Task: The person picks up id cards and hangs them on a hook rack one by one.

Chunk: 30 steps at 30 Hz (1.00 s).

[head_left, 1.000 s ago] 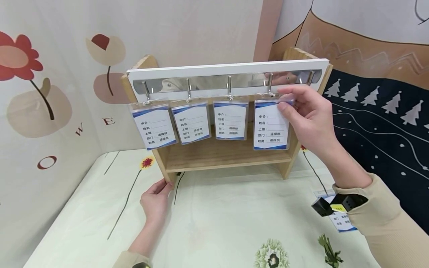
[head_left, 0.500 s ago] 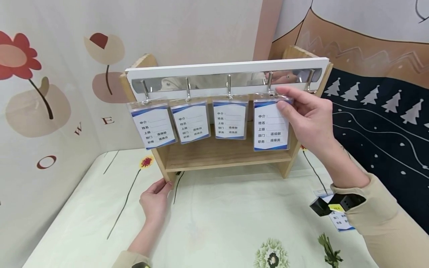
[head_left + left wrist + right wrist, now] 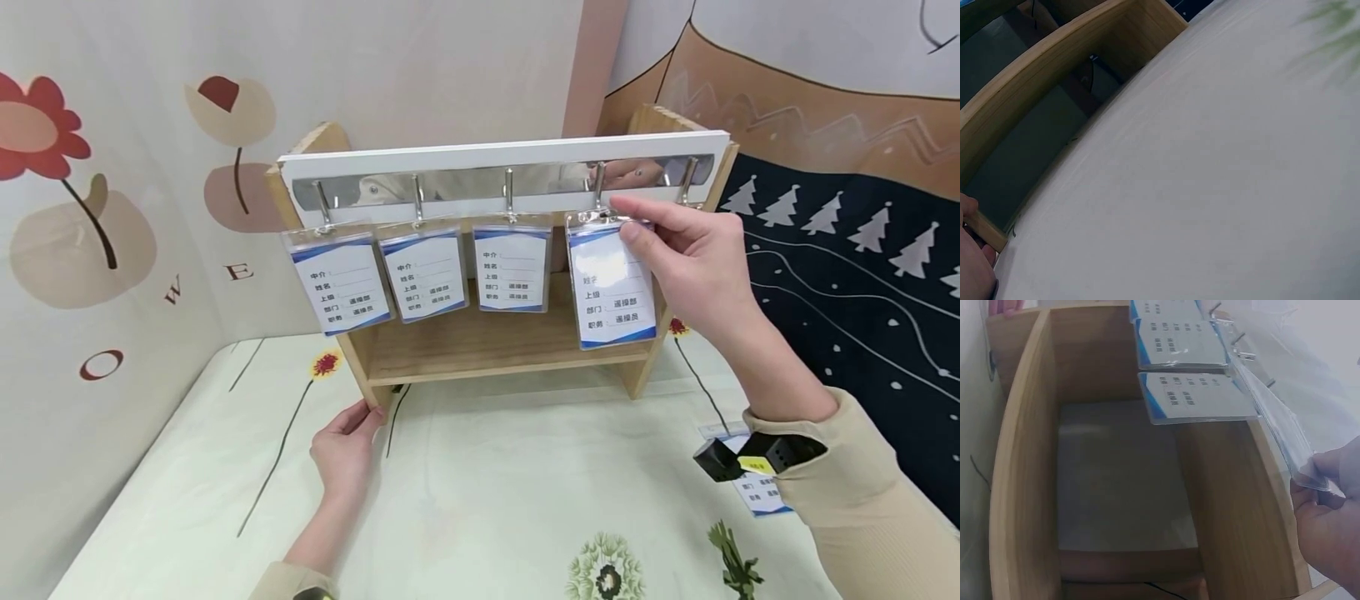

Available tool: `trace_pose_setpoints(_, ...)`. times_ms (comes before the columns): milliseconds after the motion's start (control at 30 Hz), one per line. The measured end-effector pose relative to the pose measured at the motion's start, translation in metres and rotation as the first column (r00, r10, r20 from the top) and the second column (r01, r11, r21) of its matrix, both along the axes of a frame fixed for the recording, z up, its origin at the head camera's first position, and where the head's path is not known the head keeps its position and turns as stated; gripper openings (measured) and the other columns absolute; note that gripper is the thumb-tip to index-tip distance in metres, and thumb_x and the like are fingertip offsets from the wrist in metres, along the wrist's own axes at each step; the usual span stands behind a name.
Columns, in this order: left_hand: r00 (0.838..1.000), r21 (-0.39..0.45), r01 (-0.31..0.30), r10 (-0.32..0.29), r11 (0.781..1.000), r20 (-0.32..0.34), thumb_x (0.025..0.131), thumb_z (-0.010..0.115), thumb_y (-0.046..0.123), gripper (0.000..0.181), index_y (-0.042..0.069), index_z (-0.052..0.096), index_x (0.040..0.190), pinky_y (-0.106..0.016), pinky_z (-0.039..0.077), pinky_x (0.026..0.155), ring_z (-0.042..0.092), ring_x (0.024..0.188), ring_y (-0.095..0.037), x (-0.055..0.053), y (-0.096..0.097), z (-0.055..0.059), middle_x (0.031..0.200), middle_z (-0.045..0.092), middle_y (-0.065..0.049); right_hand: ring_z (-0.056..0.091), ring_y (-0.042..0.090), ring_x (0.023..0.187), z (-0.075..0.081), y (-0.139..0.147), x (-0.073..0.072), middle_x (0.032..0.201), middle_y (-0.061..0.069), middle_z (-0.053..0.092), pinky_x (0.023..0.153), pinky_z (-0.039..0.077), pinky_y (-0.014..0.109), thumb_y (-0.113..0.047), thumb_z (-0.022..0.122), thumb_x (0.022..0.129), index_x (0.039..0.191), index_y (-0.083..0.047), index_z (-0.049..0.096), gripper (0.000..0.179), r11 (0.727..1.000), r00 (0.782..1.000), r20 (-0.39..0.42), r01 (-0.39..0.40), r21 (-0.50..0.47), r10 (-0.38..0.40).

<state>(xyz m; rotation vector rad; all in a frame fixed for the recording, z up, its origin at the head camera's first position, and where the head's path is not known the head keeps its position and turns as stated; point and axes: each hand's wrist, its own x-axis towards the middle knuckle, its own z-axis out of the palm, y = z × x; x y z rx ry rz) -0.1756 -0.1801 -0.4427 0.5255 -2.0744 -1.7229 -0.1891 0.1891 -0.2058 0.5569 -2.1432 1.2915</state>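
My right hand (image 3: pixel 693 262) pinches the upper right edge of a clear-sleeved name badge (image 3: pixel 613 287) between thumb and fingers. The badge's top edge is right at the tip of the fourth hook (image 3: pixel 599 185), and its card leans slightly, with glare on it. In the right wrist view this badge (image 3: pixel 1282 434) appears nearly edge-on. Three similar badges (image 3: pixel 512 267) hang from the hooks to the left. Low at the left, my left hand (image 3: pixel 345 446) grips the foot of the wooden rack (image 3: pixel 495 342); the left wrist view catches only part of that hand (image 3: pixel 974 262).
A fifth hook (image 3: pixel 687 179) at the right end of the metal strip bears no badge. Another badge (image 3: pixel 761 492) lies on the pale tablecloth (image 3: pixel 480 492), partly behind my right wrist. Printed curtains (image 3: pixel 465 67) stand behind the rack.
The pinched badge has tilted, its lower end swinging right and slightly down, while its top stays near the fourth hook. My left hand still grips the rack's foot.
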Motion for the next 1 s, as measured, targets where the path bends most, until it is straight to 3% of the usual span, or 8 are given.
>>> trace_pose_setpoints(233,1.000,0.003,0.007,-0.007,1.000,0.006,0.093,0.074,0.013,0.033,-0.002,0.073,0.122,-0.008,0.052,0.073,0.063,0.080,0.013,0.002,-0.001,0.001,0.118,0.071,-0.022,0.061,0.018,0.104,0.008,-0.002,0.005,0.134,0.008,0.067,0.084,0.054,0.014,-0.012,0.064,0.102,0.132,-0.013,0.071,0.031,0.999,0.990,0.142,-0.008,-0.043,0.014)
trace_pose_setpoints(767,1.000,0.009,0.004,-0.004,1.000,0.003,0.093,0.074,0.012,0.032,-0.002,0.073,0.122,-0.008,0.052,0.072,0.064,0.079,0.012,0.000,-0.001,-0.001,0.117,0.072,-0.022,0.060,0.019,0.106,0.005,-0.002,0.004,0.137,0.008,0.065,0.084,0.054,0.013,-0.014,0.063,0.103,0.135,-0.014,0.069,0.033,0.999,0.985,0.171,-0.005,-0.047,0.013)
trace_pose_setpoints(1000,1.000,0.014,-0.001,0.001,1.000,0.005,0.093,0.074,0.011,0.032,-0.002,0.073,0.122,-0.009,0.053,0.073,0.064,0.079,0.013,-0.001,-0.001,-0.001,0.117,0.072,-0.022,0.062,0.015,0.087,-0.007,-0.004,-0.008,0.121,0.012,0.071,0.074,0.052,0.013,-0.007,0.065,0.101,0.134,-0.011,0.070,0.033,1.000,0.997,0.070,0.011,-0.029,-0.009)
